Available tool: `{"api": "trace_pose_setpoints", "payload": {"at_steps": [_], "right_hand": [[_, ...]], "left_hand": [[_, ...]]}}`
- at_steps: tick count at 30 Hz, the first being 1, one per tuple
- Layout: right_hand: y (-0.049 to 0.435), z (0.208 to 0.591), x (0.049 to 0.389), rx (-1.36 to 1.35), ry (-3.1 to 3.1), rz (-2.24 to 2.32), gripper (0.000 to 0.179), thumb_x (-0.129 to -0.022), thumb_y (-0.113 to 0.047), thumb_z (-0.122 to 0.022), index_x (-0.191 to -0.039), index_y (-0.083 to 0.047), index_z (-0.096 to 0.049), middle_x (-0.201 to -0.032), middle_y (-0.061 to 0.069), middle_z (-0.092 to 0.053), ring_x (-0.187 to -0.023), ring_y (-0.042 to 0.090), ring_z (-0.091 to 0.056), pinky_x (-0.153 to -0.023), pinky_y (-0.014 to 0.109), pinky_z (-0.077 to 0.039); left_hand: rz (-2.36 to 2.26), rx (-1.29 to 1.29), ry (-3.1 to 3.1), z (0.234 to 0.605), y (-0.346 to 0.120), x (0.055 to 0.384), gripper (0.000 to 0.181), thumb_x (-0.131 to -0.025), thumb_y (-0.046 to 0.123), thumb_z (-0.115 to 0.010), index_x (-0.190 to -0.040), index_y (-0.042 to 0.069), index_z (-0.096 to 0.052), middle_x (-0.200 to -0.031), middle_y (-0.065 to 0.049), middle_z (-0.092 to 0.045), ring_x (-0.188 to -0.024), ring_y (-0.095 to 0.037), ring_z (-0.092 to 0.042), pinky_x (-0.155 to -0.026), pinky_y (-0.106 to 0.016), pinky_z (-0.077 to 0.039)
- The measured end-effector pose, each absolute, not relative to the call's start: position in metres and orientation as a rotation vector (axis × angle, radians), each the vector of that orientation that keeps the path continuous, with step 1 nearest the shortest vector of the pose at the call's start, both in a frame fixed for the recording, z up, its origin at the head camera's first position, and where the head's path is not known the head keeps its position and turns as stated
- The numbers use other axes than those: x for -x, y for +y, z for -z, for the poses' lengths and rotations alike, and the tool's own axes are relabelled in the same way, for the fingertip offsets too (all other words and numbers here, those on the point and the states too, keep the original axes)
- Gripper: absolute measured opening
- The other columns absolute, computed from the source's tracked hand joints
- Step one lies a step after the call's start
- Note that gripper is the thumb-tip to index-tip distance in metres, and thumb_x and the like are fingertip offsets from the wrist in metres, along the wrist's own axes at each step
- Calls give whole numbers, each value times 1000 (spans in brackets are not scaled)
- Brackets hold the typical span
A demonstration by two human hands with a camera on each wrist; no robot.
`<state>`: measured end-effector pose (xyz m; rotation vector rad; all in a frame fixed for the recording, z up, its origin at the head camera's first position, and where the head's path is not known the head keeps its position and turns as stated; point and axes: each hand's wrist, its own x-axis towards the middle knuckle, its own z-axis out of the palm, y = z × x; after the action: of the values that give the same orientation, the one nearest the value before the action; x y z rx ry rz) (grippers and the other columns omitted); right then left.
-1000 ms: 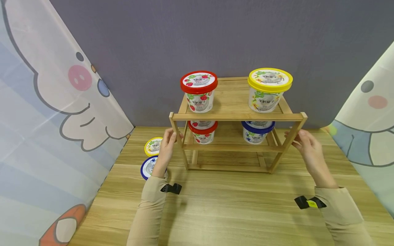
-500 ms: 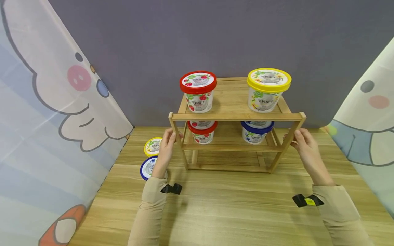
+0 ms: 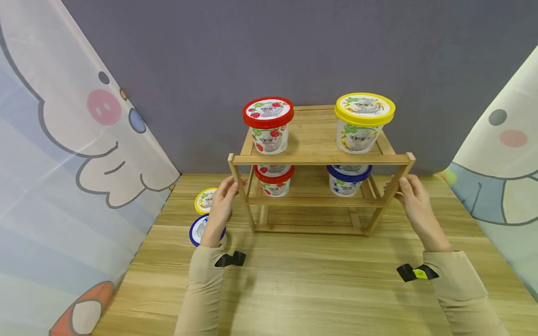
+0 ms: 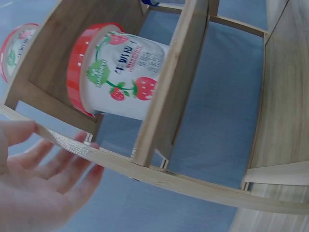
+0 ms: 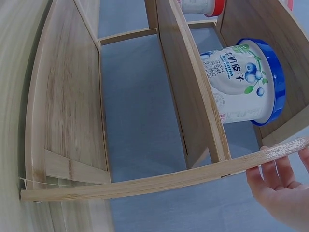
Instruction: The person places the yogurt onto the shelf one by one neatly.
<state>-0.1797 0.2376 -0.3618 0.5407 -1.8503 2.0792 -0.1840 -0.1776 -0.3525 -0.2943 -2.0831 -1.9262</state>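
Observation:
A small wooden shelf rack [image 3: 307, 159] stands on the table, with several lidded ice-cream tubs on its upper two levels. On top are a red-lidded strawberry tub [image 3: 269, 126] and a yellow-lidded tub [image 3: 363, 122]. The middle level bears a red-lidded tub [image 4: 120, 72] and a blue-lidded blueberry tub [image 5: 241, 79]. My left hand [image 3: 221, 205] is at the left front post; its fingers look loosely extended and reach behind the post in the left wrist view. Around the right front post my right hand [image 3: 418, 207] curls its fingers, fingertips partly hidden by the wood.
On the table left of the rack are a yellow-lidded tub [image 3: 205, 200] and a blue-lidded tub [image 3: 197, 231], partly behind my left hand and wrist. A grey wall [image 3: 269, 51] rises behind the rack. Cartoon-printed curtains [image 3: 105, 154] hang at both sides.
My left hand has eased slightly leftward from the left post. The right hand keeps its place on its post. The whole view shifts a little; the tubs stay put on the rack.

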Motion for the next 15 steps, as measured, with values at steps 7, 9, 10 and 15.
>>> {"api": "trace_pose_setpoints", "payload": {"at_steps": [7, 9, 10, 15], "right_hand": [[237, 363, 182, -522, -1830, -2055, 15, -95, -13, -35, -99, -9, -49, -97, 0, -52, -86, 8, -55, -75, 14, -43], [236, 363, 182, -515, -1823, -2051, 15, -95, -13, -35, -99, -10, -50, -98, 0, -51, -85, 7, -55, -75, 14, -44], [236, 363, 183, -511, -1819, -2050, 15, -95, -13, -36, -99, -10, -50, -98, 0, -51, -85, 7, -56, -75, 14, -44], [236, 363, 182, -505, -1834, -2037, 15, -95, -14, -36, -99, -10, -50, -95, 0, -52, -84, 7, -55, -74, 14, -44]], "left_hand": [[1870, 239, -2175, 346, -186, 173, 36, -95, 13, -41, -128, -2, -40, -122, -23, -46, -110, -32, -46, -93, -40, -36], [1867, 256, -2184, 344, -191, 169, 36, -95, 14, -41, -127, -2, -40, -123, -21, -46, -110, -33, -45, -93, -42, -35], [1862, 258, -2191, 344, -193, 166, 35, -95, 15, -41, -127, -1, -40, -122, -20, -46, -110, -33, -45, -93, -42, -34], [1803, 241, -2243, 343, -207, 156, 34, -95, 16, -41, -124, -1, -44, -119, -20, -49, -109, -28, -46, -92, -38, -36]]}}
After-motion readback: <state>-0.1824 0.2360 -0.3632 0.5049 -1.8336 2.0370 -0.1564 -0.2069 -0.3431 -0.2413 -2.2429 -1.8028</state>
